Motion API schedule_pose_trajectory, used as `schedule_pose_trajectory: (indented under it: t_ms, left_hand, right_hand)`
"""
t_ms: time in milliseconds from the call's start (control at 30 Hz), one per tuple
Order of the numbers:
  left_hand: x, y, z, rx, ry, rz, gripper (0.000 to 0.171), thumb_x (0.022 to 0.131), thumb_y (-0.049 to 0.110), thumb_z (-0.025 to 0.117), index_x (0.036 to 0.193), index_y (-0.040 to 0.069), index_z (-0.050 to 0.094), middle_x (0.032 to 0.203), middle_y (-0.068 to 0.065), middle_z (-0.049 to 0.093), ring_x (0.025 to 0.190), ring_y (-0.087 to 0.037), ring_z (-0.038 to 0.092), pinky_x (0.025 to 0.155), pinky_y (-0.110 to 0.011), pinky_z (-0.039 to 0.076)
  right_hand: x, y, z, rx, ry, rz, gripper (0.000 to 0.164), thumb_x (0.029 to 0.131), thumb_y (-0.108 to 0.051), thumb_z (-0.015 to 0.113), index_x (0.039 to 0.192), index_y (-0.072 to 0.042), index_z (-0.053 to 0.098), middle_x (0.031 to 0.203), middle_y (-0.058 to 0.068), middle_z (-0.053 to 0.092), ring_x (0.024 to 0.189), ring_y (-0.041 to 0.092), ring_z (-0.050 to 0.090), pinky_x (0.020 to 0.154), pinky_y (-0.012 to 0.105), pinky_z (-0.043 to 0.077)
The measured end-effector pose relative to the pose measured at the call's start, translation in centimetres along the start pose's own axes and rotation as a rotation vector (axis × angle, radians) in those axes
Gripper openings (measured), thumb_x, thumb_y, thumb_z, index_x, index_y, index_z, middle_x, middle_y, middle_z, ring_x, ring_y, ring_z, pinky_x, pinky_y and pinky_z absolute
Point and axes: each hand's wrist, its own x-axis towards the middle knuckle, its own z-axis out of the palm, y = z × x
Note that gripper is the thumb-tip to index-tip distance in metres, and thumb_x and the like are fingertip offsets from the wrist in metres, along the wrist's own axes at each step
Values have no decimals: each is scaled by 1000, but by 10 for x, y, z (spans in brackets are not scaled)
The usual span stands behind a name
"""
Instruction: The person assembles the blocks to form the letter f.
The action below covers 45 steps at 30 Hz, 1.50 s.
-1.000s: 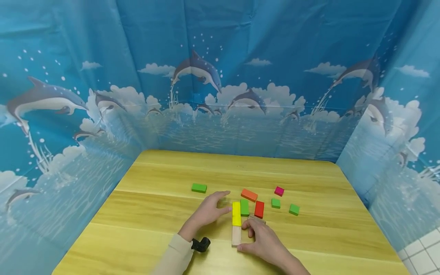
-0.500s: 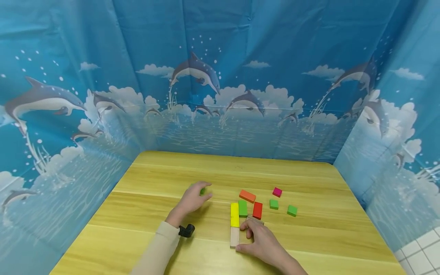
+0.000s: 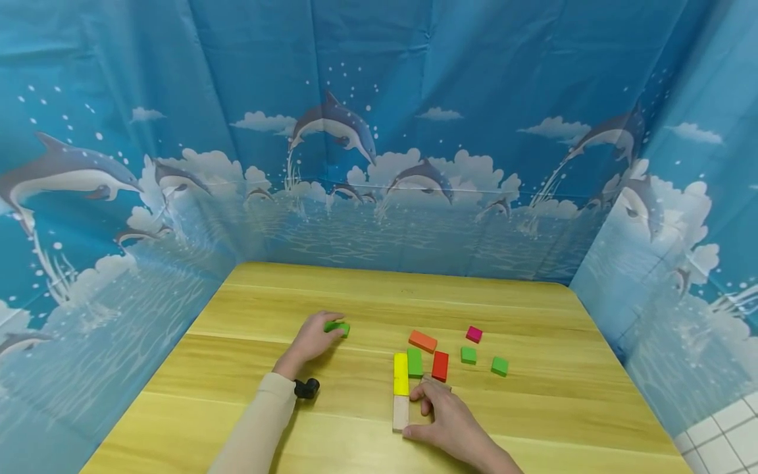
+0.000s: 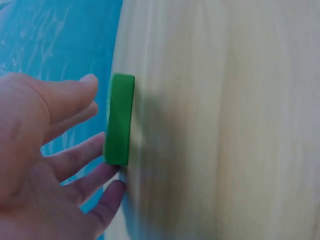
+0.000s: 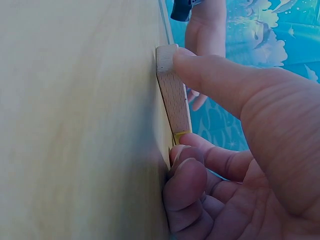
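Beyond the left side of the row, my left hand (image 3: 309, 341) reaches to a green block (image 3: 341, 328), thumb and fingers either side of it. In the left wrist view, gaps show between the thumb and that block (image 4: 119, 120), with the lower fingertips right at its end. My right hand (image 3: 448, 419) steadies a plain wooden block (image 3: 401, 415) between thumb and index finger, its other fingers curled. The yellow block (image 3: 401, 374) lies end to end with the plain one. Alongside the yellow is another green block (image 3: 414, 363). A second plain wooden block (image 3: 443, 385) is mostly hidden behind my right hand.
Red (image 3: 440, 366) and orange (image 3: 423, 341) blocks lie just beyond the row. Further right are a magenta block (image 3: 474, 334) and two small green blocks (image 3: 468, 355). A dolphin-print curtain (image 3: 379, 230) surrounds the wooden table (image 3: 284, 289). A black device (image 3: 306, 388) sits at my left wrist.
My left hand has moved left, away from the yellow block, to the far green block. My right hand has stayed at the plain block. The view has shifted slightly.
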Motion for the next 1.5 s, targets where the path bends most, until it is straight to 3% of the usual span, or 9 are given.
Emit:
schedule_pose_trajectory:
  t_ms: [367, 833, 1067, 1267, 1500]
  left_hand:
    - [6, -18, 6, 65, 50, 2, 37, 96, 23, 71, 132, 13, 68, 133, -12, 57, 122, -34, 47, 92, -48, 48]
    - [6, -12, 5, 42, 81, -6, 24, 92, 22, 77, 116, 18, 75, 125, -6, 62, 110, -28, 50, 85, -44, 49]
    - [1, -2, 3, 27, 78, 10, 26, 91, 14, 78, 116, 15, 74, 119, -8, 67, 102, -25, 60, 83, -44, 52]
    - [0, 3, 1, 52, 26, -12, 30, 95, 13, 72, 124, 18, 71, 112, -8, 67, 98, -23, 63, 79, -41, 53]
    - [-2, 15, -6, -17, -192, 5, 43, 97, 1, 59, 137, 15, 64, 98, -8, 68, 70, -18, 56, 56, -30, 44]
  right_hand:
    - [1, 0, 0, -15, 4, 3, 52, 74, -51, 86, 108, -20, 61, 86, -5, 54, 77, 9, 49, 68, 24, 39]
    - [1, 0, -1, -13, 14, -14, 50, 75, -49, 87, 106, -20, 61, 86, -5, 54, 76, 10, 49, 66, 24, 39]
    - [2, 0, 0, -15, 8, -7, 50, 74, -48, 87, 106, -21, 61, 86, -5, 53, 76, 10, 48, 65, 24, 39]
    - [1, 0, 0, -16, 10, -7, 50, 75, -49, 87, 107, -21, 61, 86, -5, 53, 76, 10, 48, 65, 24, 39]
    - [1, 0, 0, -11, 6, -7, 49, 75, -48, 87, 107, -21, 61, 86, -5, 53, 76, 10, 49, 65, 24, 39]
